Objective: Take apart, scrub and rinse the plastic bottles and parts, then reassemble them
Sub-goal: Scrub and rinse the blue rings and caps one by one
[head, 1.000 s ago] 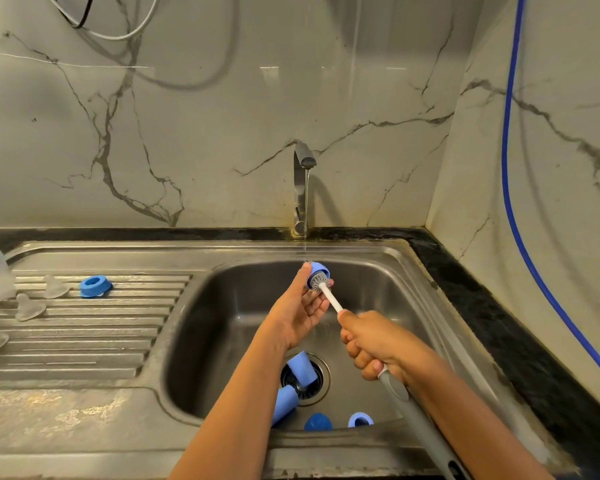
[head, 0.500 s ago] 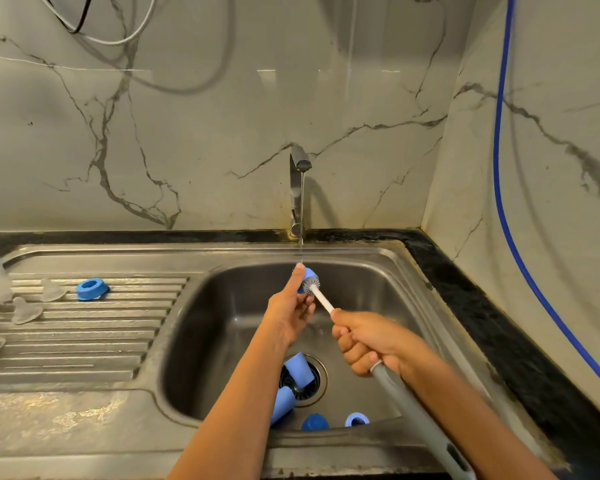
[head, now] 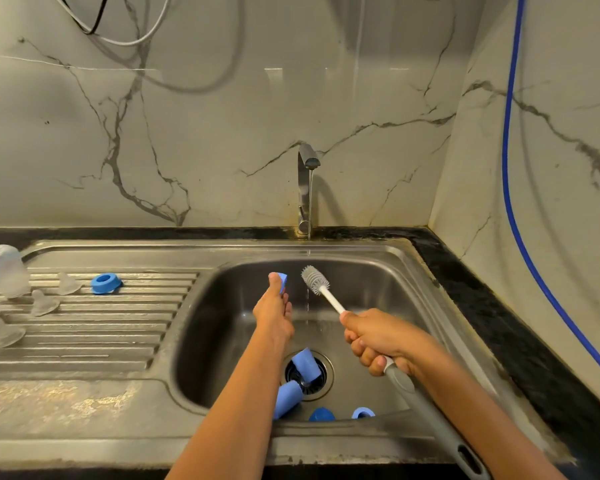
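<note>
Head view: blue plastic part [head: 282, 280] — pinched between thumb and fingers of left hand [head: 274, 313], held over the sink [head: 378, 271] basin, just left of the thin water stream from the tap [head: 305, 188]. Bottle brush [head: 321, 289] — handle clenched in right hand [head: 378, 337], bristle head just right of the stream, apart from the part. Blue bottles [head: 305, 365], two, lying at the drain; smaller blue pieces [head: 321, 415], two, by the near wall. Drainboard [head: 118, 327], left: blue collar ring [head: 105, 284], clear teats [head: 68, 284], clear container [head: 0, 271]
</note>
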